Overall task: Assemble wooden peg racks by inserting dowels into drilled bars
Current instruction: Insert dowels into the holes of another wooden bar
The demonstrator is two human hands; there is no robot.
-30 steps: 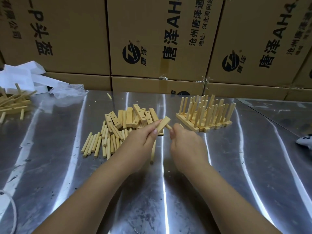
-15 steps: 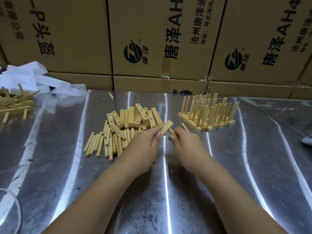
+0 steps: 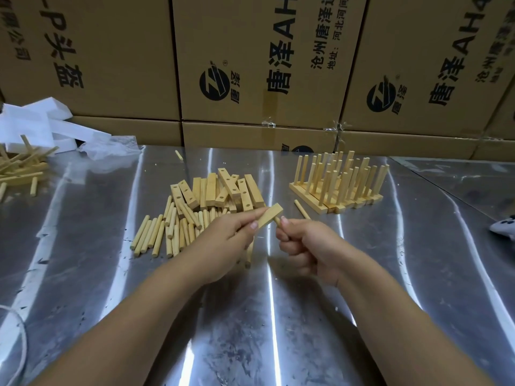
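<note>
My left hand [image 3: 228,240] holds a short drilled wooden bar [image 3: 269,215] between thumb and fingers, and a dowel hangs below that hand [image 3: 249,253]. My right hand [image 3: 303,246] pinches a dowel [image 3: 277,220] whose tip meets the underside of the bar's right end. Behind my hands lies a heap of drilled bars [image 3: 223,190] with loose dowels [image 3: 164,229] spread to its left. Finished peg racks [image 3: 337,182] stand in a row at the right, and one loose dowel [image 3: 301,208] lies in front of them.
The work sits on a shiny metal table [image 3: 83,246] backed by a wall of cardboard boxes [image 3: 250,65]. White foam pieces [image 3: 36,123], crumpled plastic and more wooden sticks [image 3: 16,168] lie at the far left. A white object [image 3: 504,229] shows at the right edge.
Both hands have stayed together over the table centre; the right hand has turned slightly, its dowel now shorter in view under the bar's end.
</note>
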